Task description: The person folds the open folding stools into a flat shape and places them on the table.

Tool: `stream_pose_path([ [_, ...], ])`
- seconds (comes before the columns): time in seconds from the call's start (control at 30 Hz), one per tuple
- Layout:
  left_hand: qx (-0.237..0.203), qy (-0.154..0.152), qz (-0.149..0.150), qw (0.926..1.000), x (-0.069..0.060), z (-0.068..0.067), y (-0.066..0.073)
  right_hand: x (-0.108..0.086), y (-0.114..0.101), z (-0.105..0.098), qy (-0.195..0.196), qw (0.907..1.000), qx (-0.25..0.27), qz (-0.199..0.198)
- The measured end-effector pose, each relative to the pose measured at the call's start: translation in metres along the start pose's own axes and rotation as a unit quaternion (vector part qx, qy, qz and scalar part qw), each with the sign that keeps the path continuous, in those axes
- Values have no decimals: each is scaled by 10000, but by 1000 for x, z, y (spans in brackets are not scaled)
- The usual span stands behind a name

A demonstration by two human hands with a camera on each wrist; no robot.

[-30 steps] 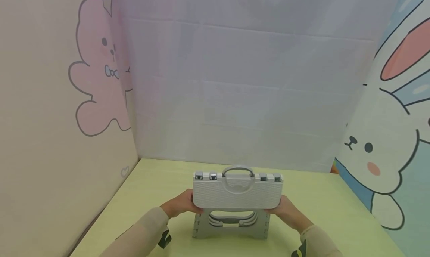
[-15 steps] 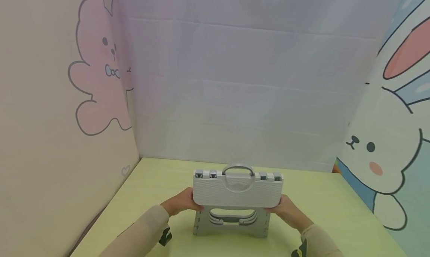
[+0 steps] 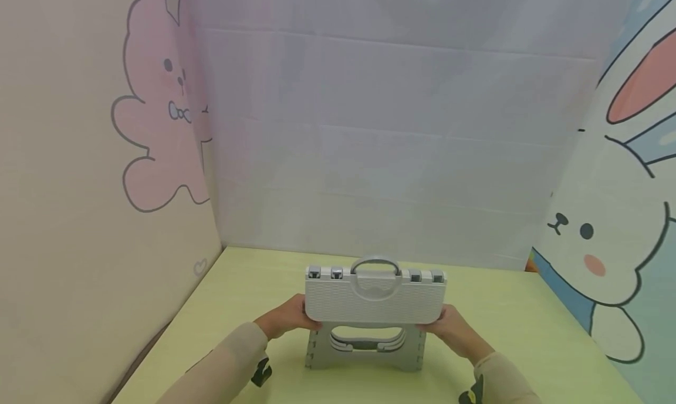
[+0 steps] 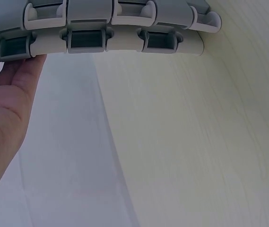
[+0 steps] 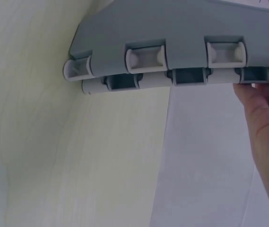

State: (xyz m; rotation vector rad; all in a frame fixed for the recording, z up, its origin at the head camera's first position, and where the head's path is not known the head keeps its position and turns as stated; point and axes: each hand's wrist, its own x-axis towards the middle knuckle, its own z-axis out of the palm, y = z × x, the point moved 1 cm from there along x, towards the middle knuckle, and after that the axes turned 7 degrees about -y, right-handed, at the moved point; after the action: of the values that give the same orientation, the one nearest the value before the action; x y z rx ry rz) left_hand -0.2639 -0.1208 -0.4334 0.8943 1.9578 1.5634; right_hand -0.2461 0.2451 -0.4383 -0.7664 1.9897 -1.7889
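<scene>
A folding step stool (image 3: 375,307) in light grey stands upright, mostly folded, near the middle of the table in the head view. Its textured top panel faces me, with a carry handle (image 3: 376,259) at the upper edge. Below that panel shows a grey leg panel (image 3: 365,360) with an oval cutout. My left hand (image 3: 287,317) grips the left side under the panel, fingers partly hidden behind it. On the opposite side my right hand (image 3: 454,332) holds the stool likewise. Both wrist views show the hinged side edges (image 4: 87,40) and hinge sockets (image 5: 188,75) close up, with fingers touching them.
The stool's foot is at the pale yellow table (image 3: 253,275). A plain whitish sheet (image 3: 380,157) hangs behind it. Side walls carry a pink rabbit print (image 3: 158,134) at left and a white rabbit print (image 3: 607,216) at right.
Both hands keep their hold on the stool. It appears very slightly higher in the picture, while the whole head view has shifted a little.
</scene>
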Motion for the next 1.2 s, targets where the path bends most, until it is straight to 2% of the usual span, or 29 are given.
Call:
stream_pose_path([
  [0.3,5,22,-34,10000,1,1,1,0,0,-1,48,9999,-138,83],
  [0.53,57,72,-123,9999,1,1,2,1,-2,-1,-56,9999,70,69],
  [0.83,42,51,-8,10000,1,2,0,1,-2,-2,-23,9999,48,138],
  [1.2,60,194,-184,9996,0,4,1,0,-1,-3,40,9996,-99,272],
])
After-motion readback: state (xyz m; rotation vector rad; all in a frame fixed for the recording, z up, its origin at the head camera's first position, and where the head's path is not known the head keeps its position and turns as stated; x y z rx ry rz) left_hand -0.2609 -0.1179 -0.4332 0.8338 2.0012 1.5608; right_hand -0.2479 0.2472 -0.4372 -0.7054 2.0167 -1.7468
